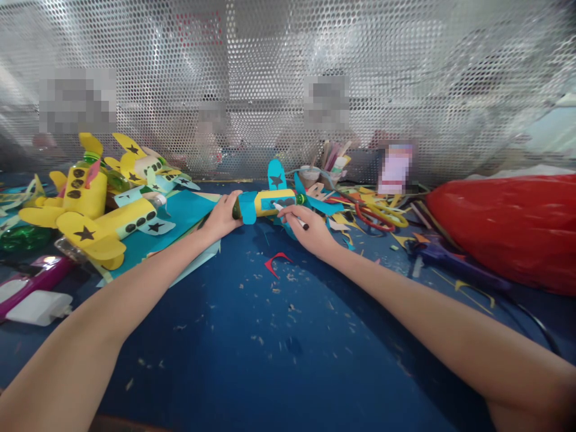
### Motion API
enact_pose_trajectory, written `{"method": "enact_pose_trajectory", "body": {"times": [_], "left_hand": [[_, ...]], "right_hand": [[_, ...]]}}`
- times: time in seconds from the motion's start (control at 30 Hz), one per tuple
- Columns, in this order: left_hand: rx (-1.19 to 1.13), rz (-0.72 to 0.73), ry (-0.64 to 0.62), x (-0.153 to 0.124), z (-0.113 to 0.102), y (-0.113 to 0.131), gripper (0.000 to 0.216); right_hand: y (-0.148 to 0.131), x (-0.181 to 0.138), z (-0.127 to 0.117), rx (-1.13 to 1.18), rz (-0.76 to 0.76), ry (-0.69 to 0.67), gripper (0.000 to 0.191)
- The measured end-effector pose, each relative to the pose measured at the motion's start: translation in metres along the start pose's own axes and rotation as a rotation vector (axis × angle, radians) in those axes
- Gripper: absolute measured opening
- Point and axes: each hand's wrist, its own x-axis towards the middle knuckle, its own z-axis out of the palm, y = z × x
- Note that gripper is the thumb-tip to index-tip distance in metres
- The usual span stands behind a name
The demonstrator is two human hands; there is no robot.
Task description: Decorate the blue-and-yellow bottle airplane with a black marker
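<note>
Far edge of table point(279, 360) runs into the mesh wall point(360, 78) at 12 o'clock, so there's no room past it. The open space is at 6 o'clock: bare blue top btwn my forearms, w/ only paper crumbs and 1 red scrap point(276, 260).

At 9-10 o'clock it's crowded: a pile of finished planes point(105, 225), at least 3, yellow w/ black stars. Nearer me on that side, 1 white charger point(38, 307). At 3 o'clock, 1 big red bag point(508, 231) blocks that side. At 1-2 o'clock there's clutter: scissors point(375, 221) and offcuts. Behind it, 1 cup point(309, 176) of sticks by the mesh.

The plane point(269, 202) I'm working on lies at 12 o'clock, near the far edge, 1 black star on its teal fin. L hand point(222, 217) is closed round its left end. R hand point(311, 233) pinches 1 pen point(281, 209), tip on the yellow body.

Writing: the label at 1 o'clock is blurred, can't read.
</note>
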Motion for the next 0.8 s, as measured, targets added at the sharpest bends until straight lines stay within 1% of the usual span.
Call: {"method": "enact_pose_trajectory", "body": {"times": [0.1, 0.27, 0.8], "left_hand": [[-0.008, 0.003, -0.002, 0.0, -0.0004, -0.0002, 0.074], [-0.014, 0.009, -0.001, 0.0002, 0.0009, -0.0017, 0.075], [-0.011, 0.008, -0.005, 0.0006, 0.0011, -0.0022, 0.074]], "right_hand": [[0.0001, 0.0003, -0.0001, -0.003, 0.006, 0.005, 0.025], [-0.0008, 0.0005, -0.0009, 0.017, -0.018, -0.025, 0.025], [-0.0015, 0.0002, -0.0013, 0.012, -0.009, -0.03, 0.025]]}}
